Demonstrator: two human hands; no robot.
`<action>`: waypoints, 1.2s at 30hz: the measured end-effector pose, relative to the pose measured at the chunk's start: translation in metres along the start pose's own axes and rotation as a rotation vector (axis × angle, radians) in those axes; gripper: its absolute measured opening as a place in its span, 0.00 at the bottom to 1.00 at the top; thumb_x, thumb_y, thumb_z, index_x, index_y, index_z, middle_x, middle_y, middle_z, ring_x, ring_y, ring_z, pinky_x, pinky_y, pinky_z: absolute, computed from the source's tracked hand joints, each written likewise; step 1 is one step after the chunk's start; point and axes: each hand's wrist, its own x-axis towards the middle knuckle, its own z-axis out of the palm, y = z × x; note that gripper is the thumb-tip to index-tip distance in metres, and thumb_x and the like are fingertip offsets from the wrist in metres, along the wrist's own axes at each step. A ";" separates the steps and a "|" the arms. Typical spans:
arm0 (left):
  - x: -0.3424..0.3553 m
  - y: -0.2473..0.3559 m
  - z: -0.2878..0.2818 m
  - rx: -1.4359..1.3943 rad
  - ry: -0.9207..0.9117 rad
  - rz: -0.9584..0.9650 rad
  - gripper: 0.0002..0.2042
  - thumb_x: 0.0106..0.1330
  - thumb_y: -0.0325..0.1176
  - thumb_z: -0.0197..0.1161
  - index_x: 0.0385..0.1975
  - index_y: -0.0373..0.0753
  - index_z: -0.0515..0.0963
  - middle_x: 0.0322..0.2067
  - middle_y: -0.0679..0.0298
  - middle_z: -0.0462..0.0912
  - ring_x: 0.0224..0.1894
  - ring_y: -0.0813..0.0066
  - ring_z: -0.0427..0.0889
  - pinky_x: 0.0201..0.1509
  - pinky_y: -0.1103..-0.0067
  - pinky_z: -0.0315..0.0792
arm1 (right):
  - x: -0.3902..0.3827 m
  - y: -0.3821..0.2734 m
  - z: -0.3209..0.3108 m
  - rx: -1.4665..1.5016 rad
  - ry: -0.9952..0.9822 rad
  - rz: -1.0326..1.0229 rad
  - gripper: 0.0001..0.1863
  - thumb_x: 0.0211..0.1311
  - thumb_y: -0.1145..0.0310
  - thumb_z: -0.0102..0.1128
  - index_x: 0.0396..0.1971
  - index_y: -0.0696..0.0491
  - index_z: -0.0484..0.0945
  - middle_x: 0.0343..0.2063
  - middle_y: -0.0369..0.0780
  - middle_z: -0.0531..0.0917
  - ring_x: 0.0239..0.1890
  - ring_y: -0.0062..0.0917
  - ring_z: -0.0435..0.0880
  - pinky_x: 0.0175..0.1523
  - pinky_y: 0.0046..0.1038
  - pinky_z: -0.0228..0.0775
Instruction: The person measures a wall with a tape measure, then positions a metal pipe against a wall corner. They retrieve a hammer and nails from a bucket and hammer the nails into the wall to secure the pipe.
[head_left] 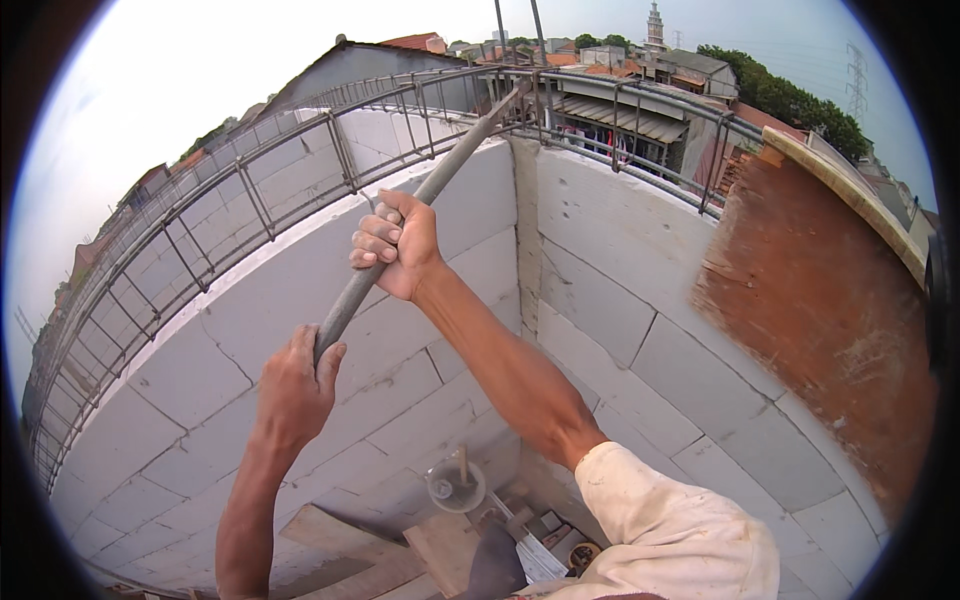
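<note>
A long grey metal bar [448,172] runs slantwise up from my hands. Its far end meets the rebar cage [340,150] at the wall corner; how it engages the rods there is too small to tell. My right hand [400,245] is wrapped round the bar's middle, fingers curled over it. Lower down, my left hand [298,385] grips the near end, its thumb along the side. The cage of thin rods and stirrups lies along the top of the white block wall [620,240] on both sides of the corner.
A reddish-brown board [820,310] leans over the wall top at the right. Two upright rods [540,40] rise at the corner. Far below are a bucket [455,488], wooden planks [340,535] and several tools. Rooftops [600,115] lie beyond the wall.
</note>
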 end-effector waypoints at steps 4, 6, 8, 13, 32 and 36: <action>0.009 -0.004 -0.014 0.052 0.014 0.016 0.13 0.72 0.35 0.63 0.43 0.28 0.75 0.26 0.46 0.79 0.27 0.45 0.79 0.34 0.59 0.72 | 0.012 -0.002 0.011 0.040 -0.027 0.021 0.20 0.69 0.61 0.51 0.16 0.41 0.56 0.08 0.27 0.55 0.10 0.18 0.56 0.23 0.27 0.60; 0.013 -0.001 -0.023 0.061 -0.002 -0.020 0.13 0.73 0.35 0.63 0.43 0.29 0.75 0.25 0.47 0.79 0.26 0.46 0.78 0.33 0.60 0.71 | 0.016 0.001 0.019 0.057 -0.023 0.006 0.16 0.69 0.61 0.50 0.21 0.42 0.57 0.10 0.27 0.55 0.10 0.19 0.56 0.23 0.29 0.61; 0.016 0.006 -0.044 0.117 0.000 -0.033 0.13 0.73 0.36 0.63 0.42 0.29 0.75 0.25 0.47 0.79 0.25 0.47 0.77 0.33 0.61 0.70 | 0.018 0.004 0.031 0.082 -0.056 0.000 0.16 0.70 0.61 0.49 0.21 0.42 0.57 0.10 0.27 0.56 0.10 0.18 0.55 0.23 0.28 0.60; 0.027 0.048 -0.081 -0.414 -0.467 -0.343 0.11 0.74 0.36 0.59 0.34 0.34 0.71 0.20 0.62 0.74 0.17 0.75 0.75 0.20 0.73 0.71 | -0.009 -0.018 0.035 0.157 -0.198 0.036 0.23 0.70 0.60 0.50 0.14 0.40 0.55 0.08 0.27 0.55 0.09 0.16 0.55 0.20 0.24 0.58; -0.032 0.171 -0.028 -1.722 -0.418 -0.601 0.14 0.81 0.37 0.46 0.40 0.30 0.70 0.22 0.73 0.65 0.11 0.96 0.61 0.06 0.93 0.64 | -0.167 -0.013 0.077 0.125 0.127 -0.037 0.25 0.77 0.38 0.43 0.35 0.46 0.61 0.18 0.28 0.62 0.16 0.14 0.61 0.21 0.21 0.60; -0.032 0.228 -0.020 -1.699 -0.332 -0.653 0.14 0.81 0.38 0.47 0.38 0.32 0.70 0.21 0.74 0.65 0.12 0.96 0.61 0.06 0.94 0.64 | -0.187 -0.044 0.074 0.115 0.121 0.010 0.25 0.78 0.38 0.39 0.35 0.47 0.61 0.20 0.28 0.62 0.17 0.14 0.61 0.22 0.20 0.60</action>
